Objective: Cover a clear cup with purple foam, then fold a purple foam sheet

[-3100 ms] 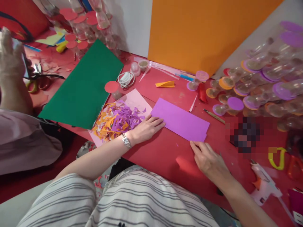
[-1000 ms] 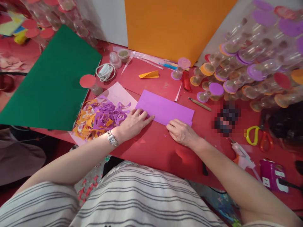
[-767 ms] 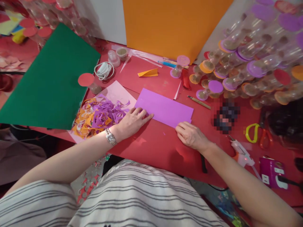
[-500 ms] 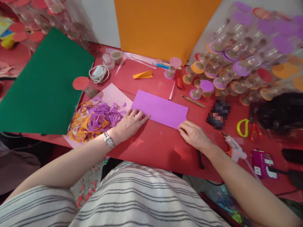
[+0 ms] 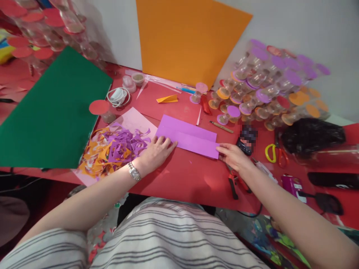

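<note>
A sheet of purple paper lies on the red tabletop in front of me, with a fold running along its length and a narrow flap on the near side. My left hand rests on its near left corner, fingers stretched out and lying flat. At the right end, my right hand pinches the corner of the flap between thumb and fingers. Purple and orange paper scraps are heaped beside my left hand on a pale pink sheet.
Green board stands at left, orange board at the back. Bottle pieces with purple discs are stacked back right. A craft knife, scissors, pliers and partly hidden glue gun lie to the right.
My right hand has shifted the paper's near right edge, and a lengthwise flap now shows where the sheet looked flat. My left hand stays at the left corner. The view has turned slightly right.
</note>
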{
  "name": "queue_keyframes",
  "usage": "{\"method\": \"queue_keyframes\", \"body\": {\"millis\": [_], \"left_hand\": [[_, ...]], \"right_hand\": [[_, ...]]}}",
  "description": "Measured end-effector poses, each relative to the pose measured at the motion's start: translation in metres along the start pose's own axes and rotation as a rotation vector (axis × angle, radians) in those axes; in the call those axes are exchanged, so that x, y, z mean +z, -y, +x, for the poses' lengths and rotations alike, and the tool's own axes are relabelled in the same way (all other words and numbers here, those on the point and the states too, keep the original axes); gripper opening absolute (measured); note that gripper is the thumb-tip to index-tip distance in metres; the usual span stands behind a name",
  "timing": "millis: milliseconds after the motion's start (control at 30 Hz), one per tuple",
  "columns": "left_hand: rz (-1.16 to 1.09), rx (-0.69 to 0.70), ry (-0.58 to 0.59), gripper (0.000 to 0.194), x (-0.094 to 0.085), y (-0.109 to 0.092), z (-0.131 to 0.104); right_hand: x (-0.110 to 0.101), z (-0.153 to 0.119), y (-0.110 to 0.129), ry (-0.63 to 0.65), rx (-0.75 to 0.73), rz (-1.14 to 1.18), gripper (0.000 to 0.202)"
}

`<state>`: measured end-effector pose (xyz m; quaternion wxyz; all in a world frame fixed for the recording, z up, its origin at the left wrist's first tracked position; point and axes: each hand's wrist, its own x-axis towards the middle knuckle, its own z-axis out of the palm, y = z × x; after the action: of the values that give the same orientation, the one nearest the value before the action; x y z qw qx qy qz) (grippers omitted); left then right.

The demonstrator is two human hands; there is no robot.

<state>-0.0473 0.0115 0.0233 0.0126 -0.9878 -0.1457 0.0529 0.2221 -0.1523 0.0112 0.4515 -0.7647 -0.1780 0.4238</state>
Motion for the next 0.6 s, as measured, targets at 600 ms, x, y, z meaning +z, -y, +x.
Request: {"method": "queue_keyframes", "body": {"millis": [600], "left_hand": [[0.033, -0.003, -0.417, 0.024, -0.058, -0.014, 0.012]], "right_hand": [[0.02, -0.085, 0.11, 0.216, -0.357, 0.232, 0.035]]}}
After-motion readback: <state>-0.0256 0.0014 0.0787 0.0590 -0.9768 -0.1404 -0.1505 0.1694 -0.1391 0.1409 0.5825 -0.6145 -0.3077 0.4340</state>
